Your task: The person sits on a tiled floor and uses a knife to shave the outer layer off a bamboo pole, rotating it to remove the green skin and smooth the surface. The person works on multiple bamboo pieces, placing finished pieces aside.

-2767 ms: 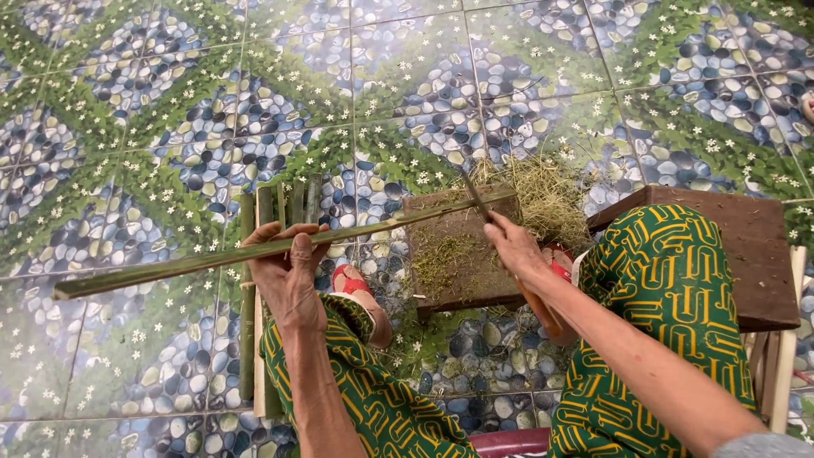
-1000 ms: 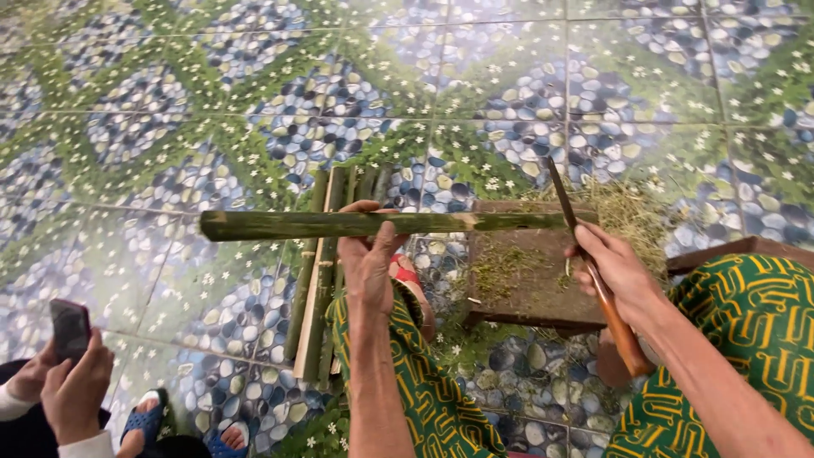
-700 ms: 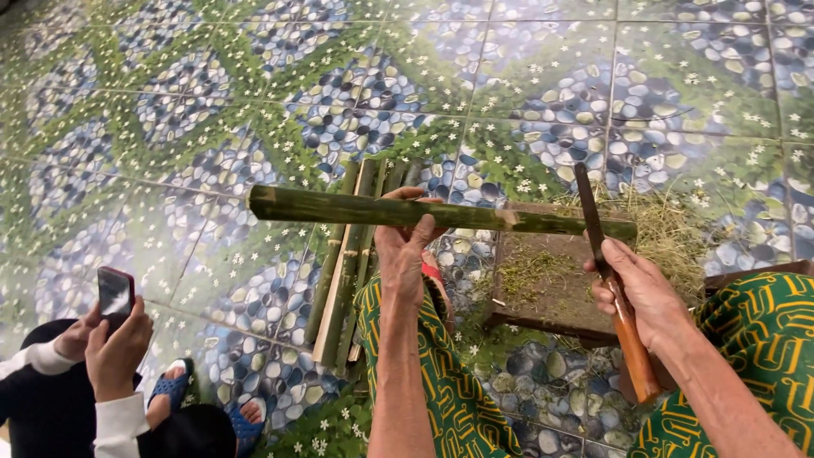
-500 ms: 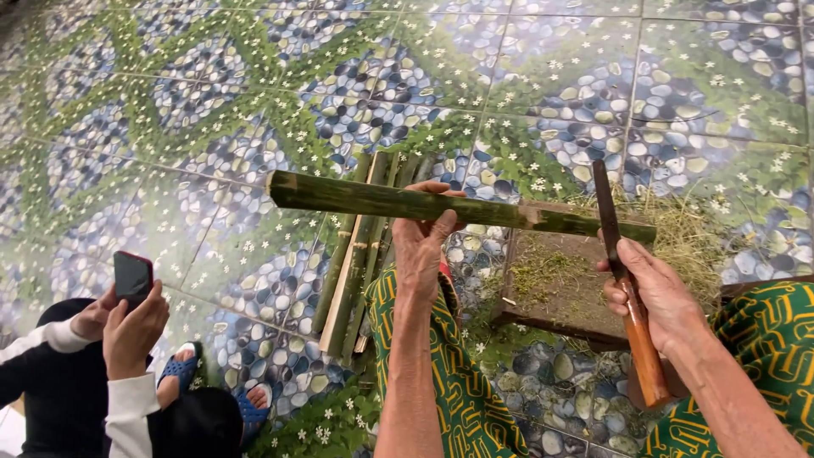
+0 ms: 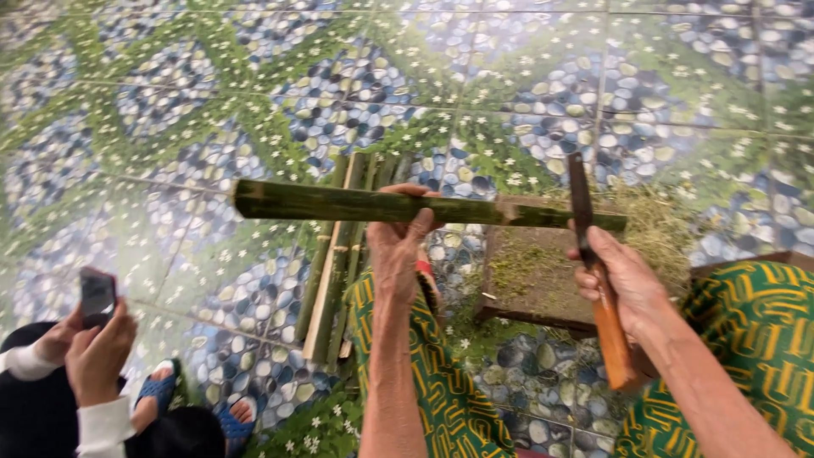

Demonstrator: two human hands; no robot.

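Observation:
My left hand [image 5: 398, 246] grips a long green bamboo strip [image 5: 339, 203] near its middle and holds it level above the floor. My right hand [image 5: 623, 280] is closed on a knife [image 5: 598, 280] with a wooden handle; its dark blade points up and touches the strip's right end. Under that end lies a brown wooden block [image 5: 530, 284] strewn with green shavings [image 5: 661, 225].
Several split bamboo strips [image 5: 335, 271] lie on the patterned tile floor [image 5: 212, 110] to the left of my leg in green-and-yellow cloth [image 5: 432, 382]. At the lower left another person's hands [image 5: 93, 339] hold up a dark phone [image 5: 97, 297]; blue sandals [image 5: 161, 390] are beside them.
The view has swung left and down, bringing the person with the phone into sight. I have lifted the bamboo strip off the block and raised the knife upright at its right end.

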